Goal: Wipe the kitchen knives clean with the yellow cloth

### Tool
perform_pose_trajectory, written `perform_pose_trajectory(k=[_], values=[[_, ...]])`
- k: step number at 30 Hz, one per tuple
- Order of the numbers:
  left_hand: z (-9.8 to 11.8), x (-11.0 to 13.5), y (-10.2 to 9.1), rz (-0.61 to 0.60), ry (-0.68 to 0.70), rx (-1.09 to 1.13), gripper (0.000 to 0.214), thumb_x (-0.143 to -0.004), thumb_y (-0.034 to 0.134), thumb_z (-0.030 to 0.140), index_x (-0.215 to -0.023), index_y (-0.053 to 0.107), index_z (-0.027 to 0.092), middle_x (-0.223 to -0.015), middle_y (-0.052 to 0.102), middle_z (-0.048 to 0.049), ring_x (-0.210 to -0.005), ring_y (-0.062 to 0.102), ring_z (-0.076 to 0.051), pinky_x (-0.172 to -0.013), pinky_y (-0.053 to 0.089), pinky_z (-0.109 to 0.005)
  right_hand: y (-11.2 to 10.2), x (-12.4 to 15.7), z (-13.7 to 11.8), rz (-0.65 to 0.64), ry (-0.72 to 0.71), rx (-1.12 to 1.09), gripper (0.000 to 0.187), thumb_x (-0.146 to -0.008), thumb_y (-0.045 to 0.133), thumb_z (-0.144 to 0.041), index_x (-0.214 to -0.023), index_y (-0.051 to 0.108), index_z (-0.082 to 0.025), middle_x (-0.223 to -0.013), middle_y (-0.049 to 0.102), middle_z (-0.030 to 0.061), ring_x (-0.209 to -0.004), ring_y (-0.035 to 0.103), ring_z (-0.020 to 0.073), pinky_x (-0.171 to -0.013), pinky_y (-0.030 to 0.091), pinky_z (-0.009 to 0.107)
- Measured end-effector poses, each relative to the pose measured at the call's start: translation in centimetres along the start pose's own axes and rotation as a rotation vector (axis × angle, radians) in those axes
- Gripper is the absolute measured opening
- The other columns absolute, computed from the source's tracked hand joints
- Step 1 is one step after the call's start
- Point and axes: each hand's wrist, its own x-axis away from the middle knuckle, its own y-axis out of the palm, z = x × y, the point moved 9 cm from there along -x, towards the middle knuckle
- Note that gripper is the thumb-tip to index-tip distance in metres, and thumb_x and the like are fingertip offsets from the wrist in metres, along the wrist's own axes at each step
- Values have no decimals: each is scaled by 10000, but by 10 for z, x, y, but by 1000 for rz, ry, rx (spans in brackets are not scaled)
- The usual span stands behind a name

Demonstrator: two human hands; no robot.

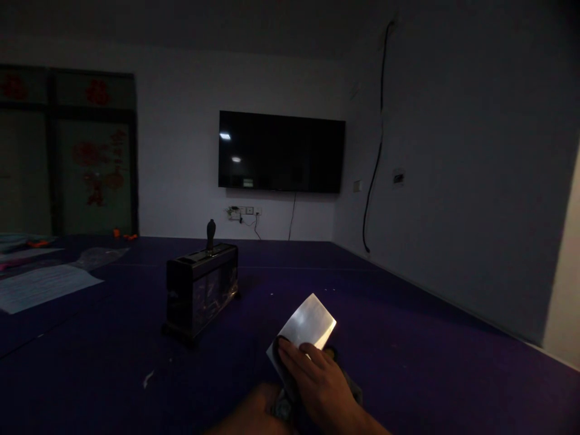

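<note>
A wide shiny cleaver blade (310, 323) tilts up from the bottom centre and catches the light. My right hand (317, 380) lies across its lower end, fingers pressed together on the metal. A dark grey cloth (284, 406) is bunched under the palm. My left hand (251, 412) is a dim shape just left of the cloth at the frame's bottom edge, and its fingers are hidden. The cleaver's handle is out of sight beneath both hands.
A dark knife block (202, 289) with one knife handle (211, 234) sticking up stands on the purple surface (408, 362) ahead on the left. Pale sheets (40, 285) lie far left. A wall-mounted television (281, 151) hangs on the wall behind. The room is dim.
</note>
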Motion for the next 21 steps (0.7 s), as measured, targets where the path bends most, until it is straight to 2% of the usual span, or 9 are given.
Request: perform_pose_trajectory(k=[4,7,9,13,17,21], values=[[-4,2,-2,-48,-15,23,171,-565,713,223,-636,575,152,-609,539,39,-587,467,-101,-522,356,-207,7,5,18,4,114,53,482,-790,344,-20,-1243,476,-120,-1294,493,73,-890,545,190,-722,513,293],[-3,6,-5,-38,-34,54,128,-563,664,150,-674,600,152,-593,516,60,-553,425,-78,-516,321,-193,12,11,34,21,218,63,560,-728,365,9,-1266,455,-117,-1314,471,73,-929,533,202,-779,506,315],[-3,9,-7,-5,-61,66,172,-558,647,128,-725,617,154,-602,517,67,-544,412,-70,-515,313,-187,15,14,40,33,250,57,593,-711,370,11,-1286,434,-117,-1321,461,77,-940,530,204,-793,505,319],[-1,13,-7,-7,-116,82,167,-548,647,121,-711,618,146,-608,517,65,-549,408,-70,-499,307,-179,15,15,40,62,230,48,595,-716,361,14,-1290,430,-125,-1308,474,84,-971,527,214,-810,505,339],[8,13,-5,-32,-81,89,127,-546,643,103,-656,601,150,-611,528,62,-552,435,-74,-497,316,-182,12,9,32,44,201,-9,547,-739,345,15,-1256,462,-116,-1283,500,86,-949,535,208,-799,516,340],[9,19,-9,19,-87,22,111,-613,663,242,-620,593,156,-607,573,12,-564,523,-129,-496,361,-226,6,2,16,45,123,-63,462,-801,333,-13,-1225,485,-115,-1243,536,91,-895,551,183,-769,523,311]])
